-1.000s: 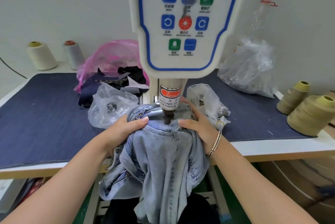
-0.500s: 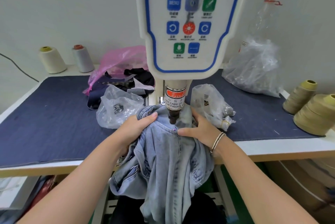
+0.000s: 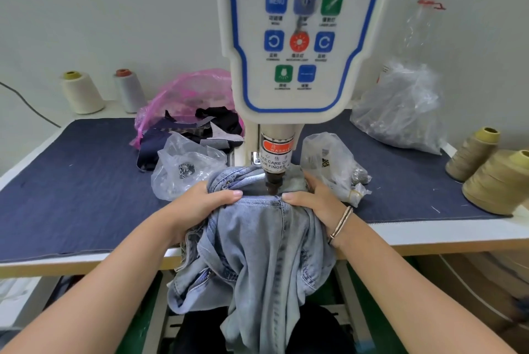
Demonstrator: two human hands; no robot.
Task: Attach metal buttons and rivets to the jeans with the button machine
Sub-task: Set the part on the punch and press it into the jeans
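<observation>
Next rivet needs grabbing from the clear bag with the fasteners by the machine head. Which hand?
Right. The right hand grips the jeans right beside that bag. The left hand sits across the punch, so it can hold the denim in place.

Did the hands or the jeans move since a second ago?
Hardly. Both the left hand and the right hand keep their grip on the jeans under the machine's punch, thumbs either side. The view shifted slightly; bags and thread cones stayed put.
</observation>
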